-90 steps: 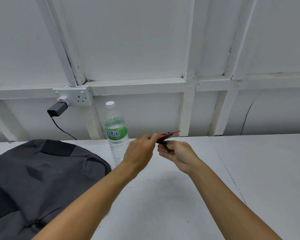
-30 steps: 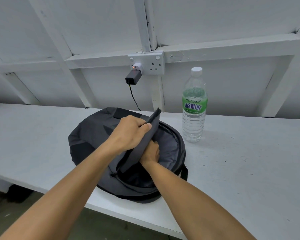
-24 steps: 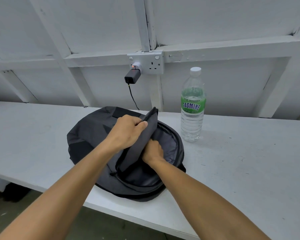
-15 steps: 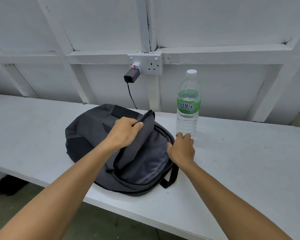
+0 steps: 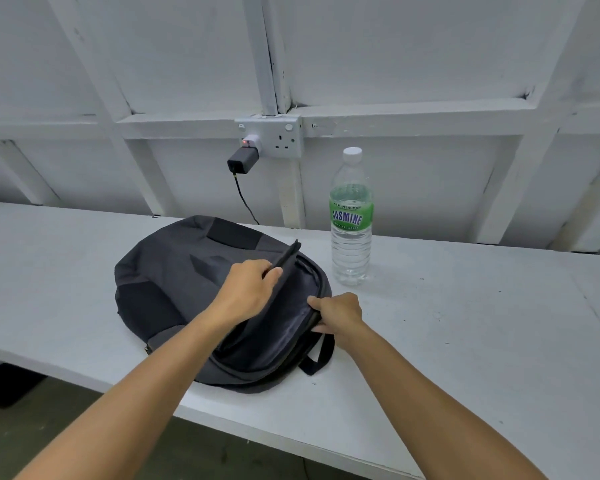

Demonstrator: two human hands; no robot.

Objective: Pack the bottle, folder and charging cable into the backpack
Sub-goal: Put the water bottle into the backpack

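A dark grey backpack [image 5: 174, 271] lies flat on the white table [image 5: 465, 341] with its main compartment unzipped. My left hand [image 5: 246, 289] grips the upper flap and holds it lifted. My right hand [image 5: 338, 311] pinches the lower rim of the opening at its right side. A clear water bottle [image 5: 351, 220] with a green label and white cap stands upright just right of the bag. I cannot see the folder or the charging cable; the bag's inside is dark.
A double wall socket [image 5: 278, 136] sits above the bag, with a black adapter [image 5: 242, 160] plugged in and its cord dropping behind the backpack. White wall framing runs along the table's back. The table's front edge is close to me, floor below.
Three seconds ago both hands held a red and black cable. Then my right hand reached inside the bag, came out empty, and now grips the opening's rim. The left keeps holding the flap.
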